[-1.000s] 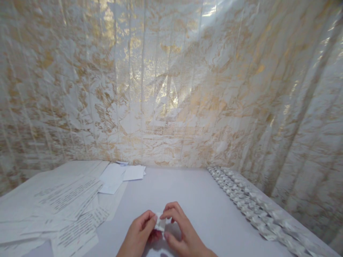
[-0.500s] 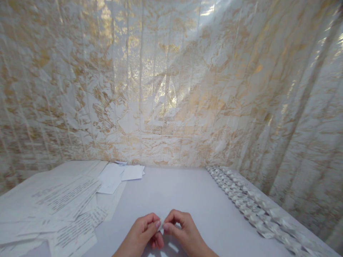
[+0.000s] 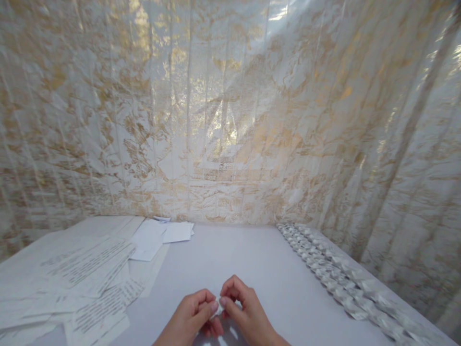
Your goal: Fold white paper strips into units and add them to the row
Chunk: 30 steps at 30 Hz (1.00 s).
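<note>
My left hand [image 3: 192, 315] and my right hand [image 3: 245, 312] meet at the near edge of the white table [image 3: 237, 259]. Both are closed in a pinch on a small folded piece of white paper [image 3: 217, 310], which the fingertips almost wholly hide. The thumbs and forefingers touch over it. The hands hover just above the tabletop.
Printed paper sheets [image 3: 82, 274] lie spread over the table's left side, with small blank slips [image 3: 162, 235] behind them. A long row of small folded paper pieces [image 3: 334, 283] runs along the right edge. A white and gold curtain [image 3: 230, 110] hangs close behind and to the right.
The paper piece was plainly visible between my fingers one second ago. It is now pressed smaller and nearly covered, and both hands have closed tighter together.
</note>
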Available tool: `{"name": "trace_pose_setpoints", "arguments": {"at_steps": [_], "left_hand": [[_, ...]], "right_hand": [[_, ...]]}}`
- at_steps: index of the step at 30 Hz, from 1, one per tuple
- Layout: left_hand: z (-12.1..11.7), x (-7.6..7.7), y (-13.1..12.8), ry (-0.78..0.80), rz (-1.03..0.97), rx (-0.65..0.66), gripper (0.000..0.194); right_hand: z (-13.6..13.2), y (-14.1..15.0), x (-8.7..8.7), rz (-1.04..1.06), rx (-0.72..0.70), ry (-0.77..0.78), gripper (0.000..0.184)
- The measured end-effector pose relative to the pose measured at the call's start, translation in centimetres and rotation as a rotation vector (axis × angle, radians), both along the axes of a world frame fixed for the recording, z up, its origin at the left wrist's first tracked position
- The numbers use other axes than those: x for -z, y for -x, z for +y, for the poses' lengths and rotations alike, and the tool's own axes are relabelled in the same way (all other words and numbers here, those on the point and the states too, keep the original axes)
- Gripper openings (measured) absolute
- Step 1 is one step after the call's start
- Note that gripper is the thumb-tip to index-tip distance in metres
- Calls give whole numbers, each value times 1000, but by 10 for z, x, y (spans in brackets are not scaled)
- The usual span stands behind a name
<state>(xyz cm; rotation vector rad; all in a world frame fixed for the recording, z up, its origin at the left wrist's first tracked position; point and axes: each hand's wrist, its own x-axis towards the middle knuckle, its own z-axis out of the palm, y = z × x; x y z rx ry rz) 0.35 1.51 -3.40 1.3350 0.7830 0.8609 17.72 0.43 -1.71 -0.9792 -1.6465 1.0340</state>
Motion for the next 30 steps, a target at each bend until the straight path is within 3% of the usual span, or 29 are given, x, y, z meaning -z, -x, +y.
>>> {"name": "trace_pose_setpoints", "arguments": {"at_steps": [10, 18, 23, 30], "left_hand": [[-2, 2, -4, 41, -27, -25, 57], [7, 16, -5, 114, -73, -18, 63], [11, 20, -5, 119, -91, -20, 63], [1, 8, -7, 61, -139, -19, 54]], "right_hand": [[-1, 2, 3, -90, 21, -58, 14], [0, 0, 5, -41, -71, -53, 38], [2, 4, 15, 107, -101, 49, 53], [9, 8, 26, 329, -109, 163, 55]]}}
